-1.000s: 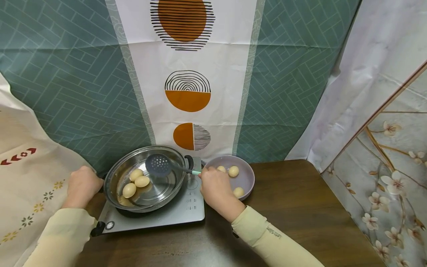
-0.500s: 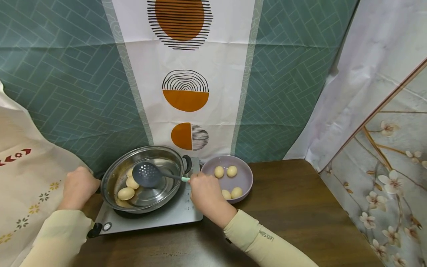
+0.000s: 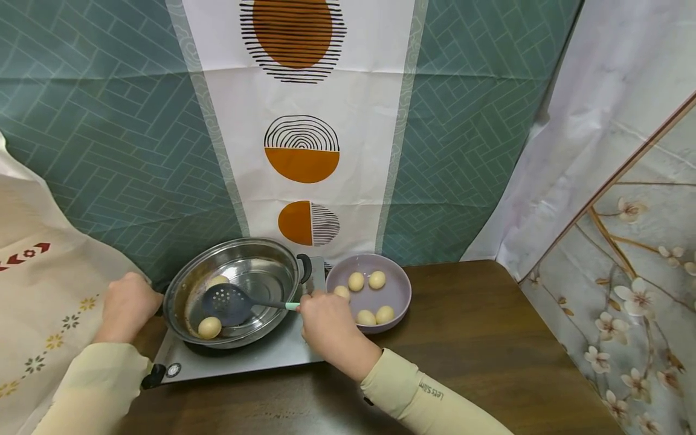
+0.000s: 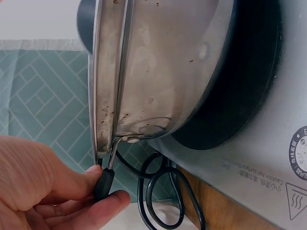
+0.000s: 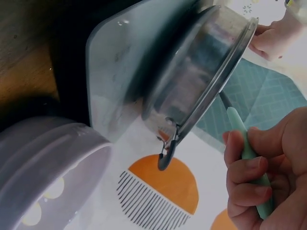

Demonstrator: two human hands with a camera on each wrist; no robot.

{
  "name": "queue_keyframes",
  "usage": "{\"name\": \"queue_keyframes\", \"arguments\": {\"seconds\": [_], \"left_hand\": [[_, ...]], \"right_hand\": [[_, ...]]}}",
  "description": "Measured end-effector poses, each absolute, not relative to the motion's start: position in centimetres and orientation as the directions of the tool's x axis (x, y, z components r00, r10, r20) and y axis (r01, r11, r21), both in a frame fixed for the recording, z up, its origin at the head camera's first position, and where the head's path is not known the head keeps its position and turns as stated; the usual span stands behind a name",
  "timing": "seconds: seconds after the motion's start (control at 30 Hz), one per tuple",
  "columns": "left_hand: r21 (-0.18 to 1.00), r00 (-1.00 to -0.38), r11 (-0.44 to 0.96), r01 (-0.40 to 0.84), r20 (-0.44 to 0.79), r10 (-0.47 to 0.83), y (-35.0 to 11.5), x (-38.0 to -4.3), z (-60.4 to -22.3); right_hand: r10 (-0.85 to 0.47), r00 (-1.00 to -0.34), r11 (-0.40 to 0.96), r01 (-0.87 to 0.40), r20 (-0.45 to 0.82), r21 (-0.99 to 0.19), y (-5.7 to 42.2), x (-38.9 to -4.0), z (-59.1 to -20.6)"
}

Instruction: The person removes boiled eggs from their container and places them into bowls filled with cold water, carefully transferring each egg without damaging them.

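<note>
A wide stainless steel pot stands on a flat silver cooktop. My left hand grips the pot's black side handle between thumb and fingers. My right hand holds a slotted skimmer; its mint-green handle runs through the curled fingers. Inside the pot, the skimmer's dark perforated head lies low at the left, among pale, peeled-looking eggs. One egg shows in front of the head, and another egg is partly hidden behind it.
A lilac bowl with several eggs stands right of the cooktop, close by the right hand. A black cord loops beside the pot. Patterned cloth hangs behind the brown table.
The skimmer has moved left and toward me, down among the eggs, covering part of them. My right hand followed, uncovering more eggs in the bowl. The left hand keeps its grip on the handle.
</note>
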State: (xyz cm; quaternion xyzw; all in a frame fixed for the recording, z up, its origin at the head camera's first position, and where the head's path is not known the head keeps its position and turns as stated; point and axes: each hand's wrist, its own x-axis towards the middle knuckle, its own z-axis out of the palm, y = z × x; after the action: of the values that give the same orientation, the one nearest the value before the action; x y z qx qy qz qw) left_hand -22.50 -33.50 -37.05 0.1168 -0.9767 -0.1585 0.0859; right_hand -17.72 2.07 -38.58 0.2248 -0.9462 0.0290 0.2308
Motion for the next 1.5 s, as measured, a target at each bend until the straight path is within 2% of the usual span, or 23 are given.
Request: {"name": "queue_keyframes", "arguments": {"seconds": [0.23,0.53,0.67,0.77,1.1,1.3,1.5], "left_hand": [[0.332,-0.958,0.924,-0.189,0.144,-0.248,-33.5,-22.5,-37.1],[0.337,-0.955,0.926,-0.168,0.176,-0.237,-33.5,-22.5,-37.2],[0.337,-0.952,0.926,-0.170,0.186,-0.243,-33.5,-22.5,-37.2],[0.337,-0.952,0.927,-0.167,0.190,-0.241,-33.6,-22.4,-37.1],[0.331,-0.956,0.932,-0.149,0.193,-0.221,-33.7,-22.5,-37.2],[0.333,-0.957,0.930,-0.158,0.180,-0.227,-33.5,-22.3,-37.6],[0.335,-0.957,0.926,-0.174,0.163,-0.239,-33.7,-22.4,-37.3]], "right_hand": [[-0.440,-0.780,0.881,-0.471,0.446,0.045,2.0,-17.3,-38.3],[-0.456,-0.805,0.868,-0.497,0.379,-0.010,2.2,-17.0,-37.3],[-0.454,-0.824,0.860,-0.504,0.338,-0.075,2.4,-17.1,-36.7],[-0.444,-0.850,0.849,-0.500,0.282,-0.170,2.7,-17.2,-36.3],[-0.373,-0.917,0.812,-0.397,0.142,-0.428,3.8,-17.8,-36.2],[-0.325,-0.938,0.805,-0.342,0.122,-0.484,4.3,-17.9,-36.6],[-0.291,-0.948,0.815,-0.315,0.126,-0.486,4.8,-18.3,-36.5]]}}
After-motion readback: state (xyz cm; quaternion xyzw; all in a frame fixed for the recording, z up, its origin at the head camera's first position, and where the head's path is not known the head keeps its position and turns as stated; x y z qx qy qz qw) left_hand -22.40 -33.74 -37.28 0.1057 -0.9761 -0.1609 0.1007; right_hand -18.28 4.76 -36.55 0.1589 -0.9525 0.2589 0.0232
